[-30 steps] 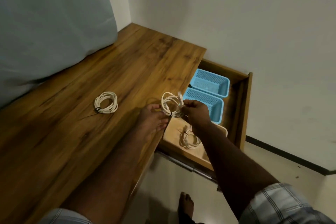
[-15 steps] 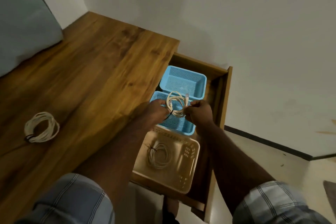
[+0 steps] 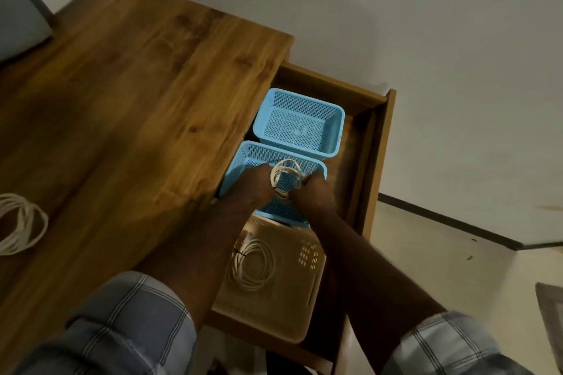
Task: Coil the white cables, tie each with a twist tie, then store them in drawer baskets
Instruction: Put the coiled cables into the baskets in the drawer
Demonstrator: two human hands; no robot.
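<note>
Wooden counter fills the 9 o'clock side, its drawer open at 3. Both hands have moved from the counter edge: left hand and right hand each pinch the coiled white cable, now low inside the near blue basket.

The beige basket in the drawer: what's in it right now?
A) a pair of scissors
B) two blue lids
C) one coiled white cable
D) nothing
C: a single coiled white cable, tied with a dark twist tie, lies inside the beige basket.
</note>
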